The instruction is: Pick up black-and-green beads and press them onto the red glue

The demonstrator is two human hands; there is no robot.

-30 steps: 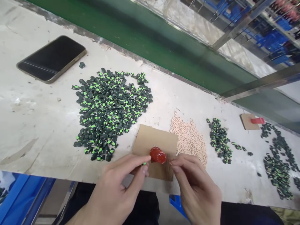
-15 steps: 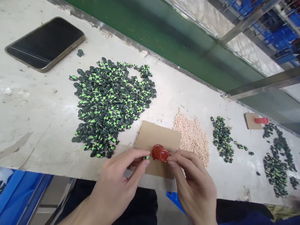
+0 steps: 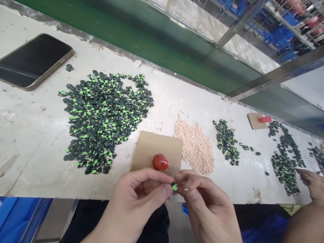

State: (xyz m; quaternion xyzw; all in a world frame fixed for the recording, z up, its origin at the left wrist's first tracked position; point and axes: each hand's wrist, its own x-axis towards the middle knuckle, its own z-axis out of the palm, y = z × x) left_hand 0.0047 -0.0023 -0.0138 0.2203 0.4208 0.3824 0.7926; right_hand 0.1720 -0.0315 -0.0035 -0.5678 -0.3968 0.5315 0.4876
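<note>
My left hand (image 3: 144, 195) is closed in a pinch on a small black-and-green piece (image 3: 174, 186), its bright green face turned right. Close beside it, the fingertips of my right hand (image 3: 207, 199) are pinched together around a tiny pale bead (image 3: 186, 189). The two hands nearly meet over the table's front edge. Just beyond them, a small red cup (image 3: 160, 162) with a glossy red top sits on a piece of brown cardboard (image 3: 152, 143). Behind my right hand spreads a heap of pale pinkish beads (image 3: 194, 143).
A large pile of black-and-green pieces (image 3: 103, 114) lies left of the cardboard, with a phone (image 3: 35, 60) beyond it. Smaller piles (image 3: 227, 141) lie to the right. Another person's hand (image 3: 312, 185) is at the right edge, near a second cardboard (image 3: 254, 122) with a red cup (image 3: 265, 119).
My right hand has left the red cup's rim and come nearer to me, with a pale bead showing. My left hand has brought its piece rightward beside it. Another person's hand has appeared at right.
</note>
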